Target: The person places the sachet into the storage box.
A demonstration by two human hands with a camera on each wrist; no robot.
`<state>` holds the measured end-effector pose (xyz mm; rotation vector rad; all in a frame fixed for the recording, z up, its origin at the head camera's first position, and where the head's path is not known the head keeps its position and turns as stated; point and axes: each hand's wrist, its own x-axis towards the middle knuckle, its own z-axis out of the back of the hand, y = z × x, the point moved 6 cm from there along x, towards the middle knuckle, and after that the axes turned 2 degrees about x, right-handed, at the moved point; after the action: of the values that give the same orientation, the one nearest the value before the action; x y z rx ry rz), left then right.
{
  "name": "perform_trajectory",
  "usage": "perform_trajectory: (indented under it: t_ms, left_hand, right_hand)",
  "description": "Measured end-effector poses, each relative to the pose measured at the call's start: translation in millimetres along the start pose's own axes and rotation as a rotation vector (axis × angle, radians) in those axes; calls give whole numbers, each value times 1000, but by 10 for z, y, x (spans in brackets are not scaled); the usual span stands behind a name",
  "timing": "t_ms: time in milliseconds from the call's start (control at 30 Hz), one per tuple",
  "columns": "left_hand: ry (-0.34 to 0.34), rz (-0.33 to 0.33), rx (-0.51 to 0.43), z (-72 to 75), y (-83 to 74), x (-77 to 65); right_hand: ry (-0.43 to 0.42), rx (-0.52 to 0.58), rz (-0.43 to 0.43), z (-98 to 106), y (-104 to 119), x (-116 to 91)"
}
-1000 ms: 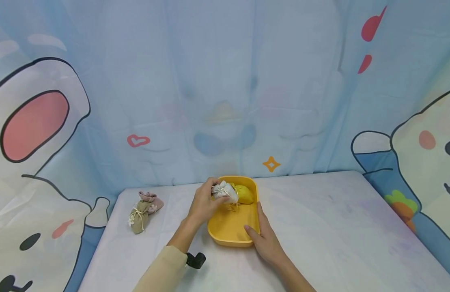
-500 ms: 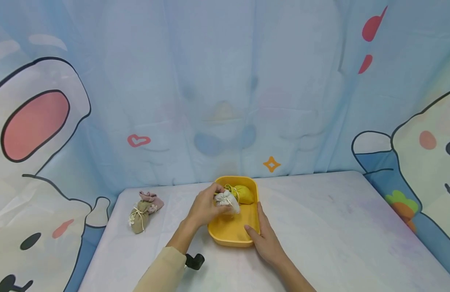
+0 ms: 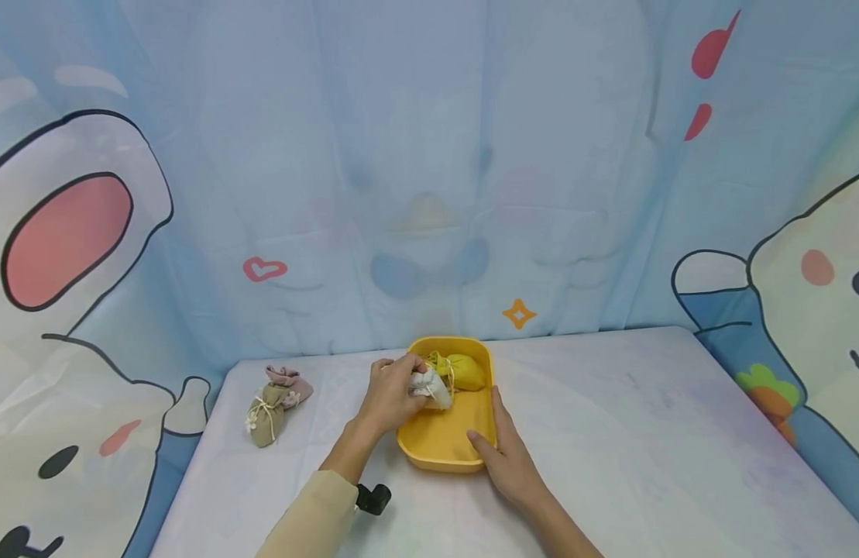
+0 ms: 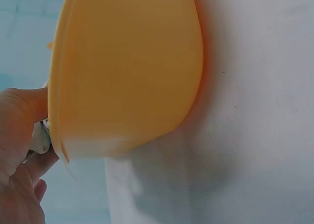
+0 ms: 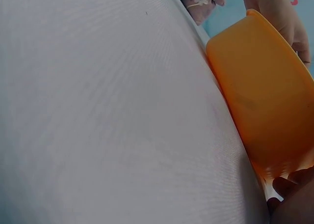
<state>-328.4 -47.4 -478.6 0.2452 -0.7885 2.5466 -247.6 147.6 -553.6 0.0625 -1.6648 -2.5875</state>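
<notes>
In the head view a yellow plastic basin [image 3: 439,443] stands on the table in front of the person. My left hand [image 3: 389,397] reaches over its left rim and pinches a small white drawstring pouch [image 3: 432,390] between thumb and fingers. Beside that pouch, at the far end of the basin, lies a yellow drawstring pouch [image 3: 466,372]. My right hand [image 3: 511,463] grips the basin's right side, thumb over the rim and fingers along the outer wall. From the left wrist, the basin's wall [image 4: 127,71] hides most of the white pouch [image 4: 40,138].
To the left on the white-covered table [image 3: 624,457] lie an olive-brown pouch [image 3: 265,418] and a dusty-pink pouch [image 3: 300,390], touching each other. A printed blue curtain [image 3: 575,194] hangs right behind the table's back edge. A black wrist-worn device [image 3: 375,499] sits at the left wrist.
The white pouch has come down and nearer the person inside the basin, apart from the yellow pouch's body. My left fingers have shifted on it. The right hand has stayed still.
</notes>
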Motion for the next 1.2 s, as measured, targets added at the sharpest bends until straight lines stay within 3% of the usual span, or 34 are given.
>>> perform_trajectory:
  t_ms: [633, 933, 1200]
  left_hand:
    - [11, 22, 101, -36, 46, 119]
    - [-11, -11, 157, -44, 32, 207]
    - [6, 2, 142, -59, 40, 219]
  right_hand:
    - [1, 8, -4, -12, 3, -20]
    - [-3, 6, 5, 3, 6, -25]
    - [-5, 6, 4, 0, 4, -16]
